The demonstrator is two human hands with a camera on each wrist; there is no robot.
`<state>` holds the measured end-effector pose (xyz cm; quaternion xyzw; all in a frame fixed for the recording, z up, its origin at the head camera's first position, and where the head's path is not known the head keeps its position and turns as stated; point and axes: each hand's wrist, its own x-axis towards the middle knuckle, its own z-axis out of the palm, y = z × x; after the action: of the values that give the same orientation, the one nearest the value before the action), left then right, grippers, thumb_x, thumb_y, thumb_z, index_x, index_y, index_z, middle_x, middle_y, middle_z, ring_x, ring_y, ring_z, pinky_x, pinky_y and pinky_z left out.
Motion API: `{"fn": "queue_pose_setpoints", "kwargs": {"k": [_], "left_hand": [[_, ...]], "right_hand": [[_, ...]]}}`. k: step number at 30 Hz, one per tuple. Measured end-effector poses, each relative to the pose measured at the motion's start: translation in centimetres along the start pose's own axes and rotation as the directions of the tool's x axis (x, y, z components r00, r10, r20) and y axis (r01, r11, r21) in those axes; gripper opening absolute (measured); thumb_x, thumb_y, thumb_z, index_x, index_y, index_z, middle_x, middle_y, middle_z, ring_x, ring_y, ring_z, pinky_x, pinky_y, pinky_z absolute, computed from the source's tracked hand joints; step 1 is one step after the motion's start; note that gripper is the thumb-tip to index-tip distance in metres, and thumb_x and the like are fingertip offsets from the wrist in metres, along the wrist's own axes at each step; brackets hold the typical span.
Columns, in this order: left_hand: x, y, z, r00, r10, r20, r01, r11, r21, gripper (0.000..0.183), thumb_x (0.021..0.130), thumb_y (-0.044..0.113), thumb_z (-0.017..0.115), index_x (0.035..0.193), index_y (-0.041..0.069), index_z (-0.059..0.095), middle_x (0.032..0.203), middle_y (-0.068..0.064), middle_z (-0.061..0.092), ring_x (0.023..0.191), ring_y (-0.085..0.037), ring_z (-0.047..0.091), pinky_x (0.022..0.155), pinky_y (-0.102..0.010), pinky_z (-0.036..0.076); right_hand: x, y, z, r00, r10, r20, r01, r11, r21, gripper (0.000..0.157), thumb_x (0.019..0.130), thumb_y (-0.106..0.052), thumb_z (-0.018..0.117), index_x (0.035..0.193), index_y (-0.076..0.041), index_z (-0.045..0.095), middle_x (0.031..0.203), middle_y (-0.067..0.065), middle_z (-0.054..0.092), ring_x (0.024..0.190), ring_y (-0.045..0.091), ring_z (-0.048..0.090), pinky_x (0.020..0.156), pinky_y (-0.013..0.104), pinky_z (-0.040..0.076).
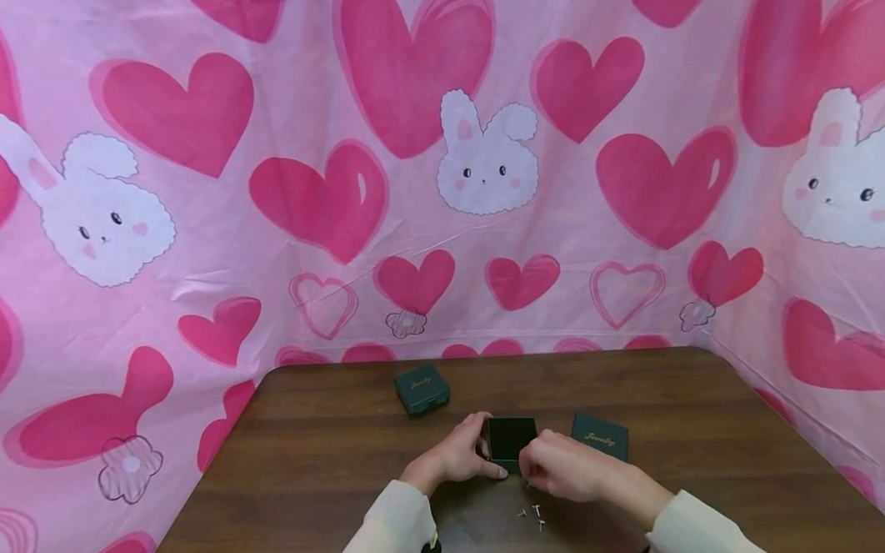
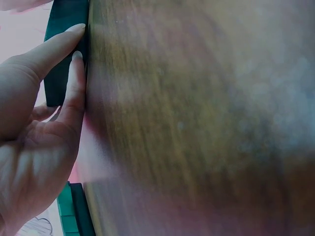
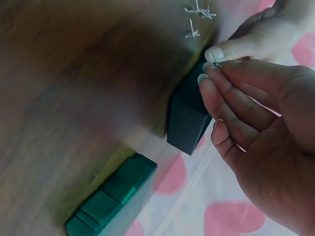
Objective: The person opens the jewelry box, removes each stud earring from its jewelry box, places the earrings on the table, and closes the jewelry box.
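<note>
My left hand [image 1: 462, 451] grips a small dark green jewelry box [image 1: 513, 438] with a black upper face, fingers along its left side and thumb at the front corner. In the left wrist view, the thumb and a finger press the side of this box [image 2: 61, 81]. My right hand [image 1: 565, 466] is at the box's front right corner. Its thumb and fingertips pinch a tiny silvery stud earring [image 3: 215, 64] with a thin pin, seen in the right wrist view. Several similar stud earrings [image 1: 537, 512] lie loose on the table, in front of the box.
Another dark green box [image 1: 422, 389] with gold lettering sits behind and left of my hands. A third green lettered piece [image 1: 599, 437] lies just right of the held box, partly behind my right hand. The brown wooden table [image 1: 309, 450] meets a pink heart-patterned cloth [image 1: 324, 308].
</note>
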<state>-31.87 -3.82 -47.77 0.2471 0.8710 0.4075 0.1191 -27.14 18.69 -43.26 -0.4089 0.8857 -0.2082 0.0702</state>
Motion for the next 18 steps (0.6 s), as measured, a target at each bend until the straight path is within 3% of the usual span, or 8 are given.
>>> {"fn": "queue_pose_setpoints", "kwargs": {"k": [9,18], "left_hand": [[0.0,-0.1,0.0,1.000,0.007,0.000,-0.007,1.000,0.005,0.067,0.078,0.015,0.091,0.130,0.012,0.049,0.106,-0.002,0.050,0.086,-0.014,0.053,0.076,-0.028,0.048],[-0.1,0.1,0.0,1.000,0.004,-0.003,-0.004,1.000,0.008,0.067,0.078,0.015,0.091,0.130,0.012,0.049,0.106,-0.003,0.050,0.086,-0.014,0.053,0.077,-0.029,0.048]], "right_hand": [[0.1,-0.2,1.1,0.998,-0.017,0.058,0.015,0.999,0.029,0.014,0.091,0.000,0.070,0.088,-0.013,0.076,0.076,-0.014,0.064,0.063,-0.002,0.052,0.061,0.017,0.048],[-0.1,-0.2,1.2,0.997,-0.054,0.059,0.051,0.997,0.054,0.017,0.088,0.004,0.071,0.090,-0.013,0.075,0.085,-0.010,0.071,0.074,-0.005,0.060,0.068,0.017,0.052]]}}
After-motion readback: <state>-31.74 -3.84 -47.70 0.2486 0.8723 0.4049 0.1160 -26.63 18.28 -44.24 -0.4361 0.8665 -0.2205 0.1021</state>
